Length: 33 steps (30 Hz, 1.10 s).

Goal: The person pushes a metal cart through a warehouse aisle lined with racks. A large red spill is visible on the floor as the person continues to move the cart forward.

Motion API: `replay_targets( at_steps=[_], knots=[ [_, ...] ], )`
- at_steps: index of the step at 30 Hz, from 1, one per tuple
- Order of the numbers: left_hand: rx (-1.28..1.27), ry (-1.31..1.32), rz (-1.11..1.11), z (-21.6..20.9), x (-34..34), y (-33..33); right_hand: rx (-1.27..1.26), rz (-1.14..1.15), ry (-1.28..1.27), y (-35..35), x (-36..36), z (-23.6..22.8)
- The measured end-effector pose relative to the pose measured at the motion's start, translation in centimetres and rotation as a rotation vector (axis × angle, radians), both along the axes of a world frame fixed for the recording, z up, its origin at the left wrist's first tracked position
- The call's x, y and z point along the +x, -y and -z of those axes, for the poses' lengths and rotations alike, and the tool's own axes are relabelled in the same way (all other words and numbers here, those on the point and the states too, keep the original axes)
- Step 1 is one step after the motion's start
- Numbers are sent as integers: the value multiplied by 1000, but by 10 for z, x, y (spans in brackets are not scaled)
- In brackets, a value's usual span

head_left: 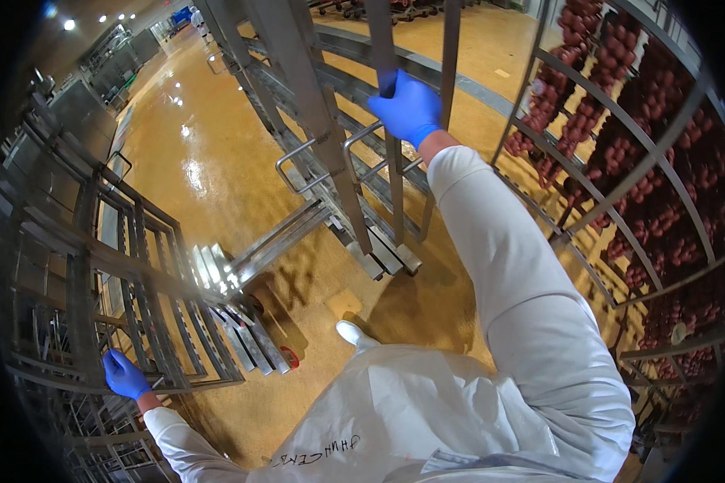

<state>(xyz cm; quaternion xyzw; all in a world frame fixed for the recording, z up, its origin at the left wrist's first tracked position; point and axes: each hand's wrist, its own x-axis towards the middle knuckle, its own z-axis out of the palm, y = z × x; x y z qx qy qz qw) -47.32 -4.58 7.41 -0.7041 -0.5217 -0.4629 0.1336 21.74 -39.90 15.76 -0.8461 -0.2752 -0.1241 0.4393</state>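
Note:
My right hand (411,109), in a blue glove, is closed round an upright bar of a tall stainless steel rack (322,153). That rack has looped side handles, and its foot meets the floor near the middle of the view. Down at the left, my left hand (123,374), gloved in blue too, is closed at the edge of a second steel rack (149,298) with several slatted rails. The fingertips are partly hidden there. Both arms are spread wide apart, in white sleeves.
Strings of red sausages (568,80) hang in a steel rack (660,153) on the right. Metal rails (274,241) stretch low between the two racks I touch. The yellow floor (173,153) looks wet and shiny. Far off at the top left stands a person (199,22) in white.

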Motion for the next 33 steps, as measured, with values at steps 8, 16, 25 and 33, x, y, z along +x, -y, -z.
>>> replay_targets(
  at_steps=[8, 16, 25, 33],
  knots=[
    [92, -33, 53, 24, 58, 0, -42, 50, -41, 7, 50, 43],
    [42, -121, -149, 35, 61, -27, -28, -1, 32, -12, 54, 30],
    [89, -67, -147, -5, 17, -19, -50, -130, -15, -45, 30, -2],
    [-34, -221, -235, 15, 38, 11, -100, -108, -20, -41, 34, 19]
  ],
)
